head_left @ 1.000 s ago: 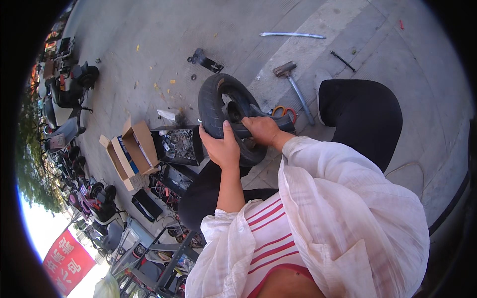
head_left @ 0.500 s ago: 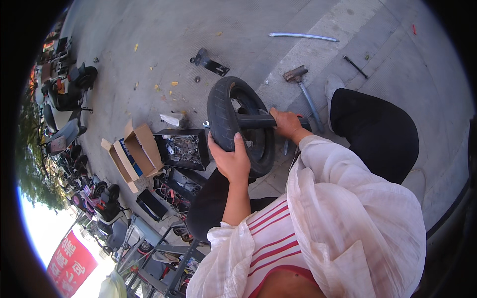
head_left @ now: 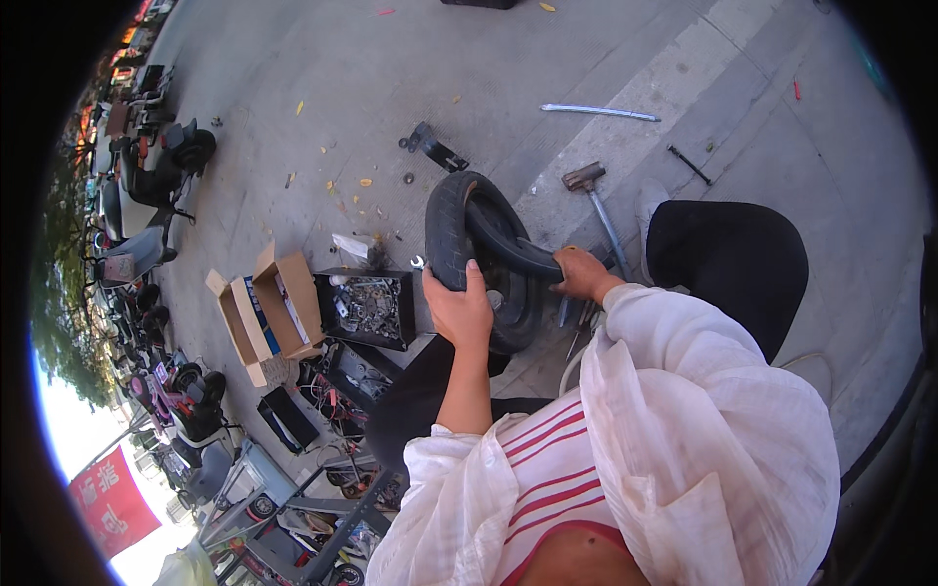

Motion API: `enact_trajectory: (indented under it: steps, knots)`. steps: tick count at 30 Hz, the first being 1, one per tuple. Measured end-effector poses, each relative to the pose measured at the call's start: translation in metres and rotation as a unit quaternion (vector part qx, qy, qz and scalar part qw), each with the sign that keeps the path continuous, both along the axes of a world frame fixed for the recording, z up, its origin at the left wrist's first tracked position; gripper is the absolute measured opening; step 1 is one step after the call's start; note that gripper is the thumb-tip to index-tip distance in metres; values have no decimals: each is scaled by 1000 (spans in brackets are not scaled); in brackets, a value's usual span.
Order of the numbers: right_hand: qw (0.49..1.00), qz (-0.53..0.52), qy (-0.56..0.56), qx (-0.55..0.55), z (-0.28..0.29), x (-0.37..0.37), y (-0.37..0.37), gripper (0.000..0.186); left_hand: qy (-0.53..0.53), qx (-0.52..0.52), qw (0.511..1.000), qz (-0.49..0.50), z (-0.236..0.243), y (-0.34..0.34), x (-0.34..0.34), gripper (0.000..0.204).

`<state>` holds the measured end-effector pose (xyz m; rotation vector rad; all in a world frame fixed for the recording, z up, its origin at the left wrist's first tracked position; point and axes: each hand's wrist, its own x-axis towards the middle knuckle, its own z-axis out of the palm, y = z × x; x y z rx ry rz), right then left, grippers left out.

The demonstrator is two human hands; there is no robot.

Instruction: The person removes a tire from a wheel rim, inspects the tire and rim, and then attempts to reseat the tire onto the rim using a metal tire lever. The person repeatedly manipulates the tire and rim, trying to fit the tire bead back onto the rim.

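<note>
While the small black tyre is held upright on the pavement, these relations are seen:

Pavement (head_left: 322,88): grey slabs are seen under everything; the work is carried out on the ground, between the person's dark-trousered knees.

Tyre (head_left: 451,230): it is stood on edge just ahead of the knees, its plane turned roughly along the line away from the person, tread toward the camera's left.

Wheel hub (head_left: 508,298): it is seen inside the tyre's lower half, partly hidden by the rubber.

Tyre lever or bar (head_left: 523,256): a dark curved piece is run across the tyre's opening, its long axis from upper left down to the right hand.

Left hand (head_left: 459,311): it is laid over the tyre's near tread, fingers (head_left: 474,278) wrapped and pressed on the rubber.

Right hand (head_left: 583,275): it is closed round the right end of the dark piece, just right of the tyre; it is the nearer hand to that piece.

Parts tray (head_left: 369,309): a black tray of small metal pieces is set just left of the tyre.

Hammer (head_left: 598,200): it is lain beyond the right hand, handle pointing toward the knee.
</note>
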<state>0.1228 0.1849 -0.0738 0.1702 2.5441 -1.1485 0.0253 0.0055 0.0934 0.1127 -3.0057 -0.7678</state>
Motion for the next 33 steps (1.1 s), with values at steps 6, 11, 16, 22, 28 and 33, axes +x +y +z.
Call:
enact_trajectory:
  steps: [6, 11, 16, 22, 28, 33]
  knots:
    - [975, -80, -77, -191, 72, -38, -34, 75, 0, 29, 1000, -10, 16, -6, 34, 80]
    - [915, -167, -38, -364, 89, -43, -43, 69, 9, 54, 998, -43, 16, -14, 82, 79]
    - [648, -272, -137, -698, 118, -30, -42, 70, -30, 35, 994, -99, 21, -18, 141, 80]
    - [691, -283, -135, -651, 136, -2, -48, 76, 97, 72, 985, -122, 34, -28, 150, 94]
    - [783, -183, -157, -574, 143, 31, -72, 69, -117, 189, 970, -95, 31, -36, 132, 106]
    - [820, -99, -127, -549, 138, 31, -75, 60, -52, 312, 943, -107, 27, -57, 123, 92]
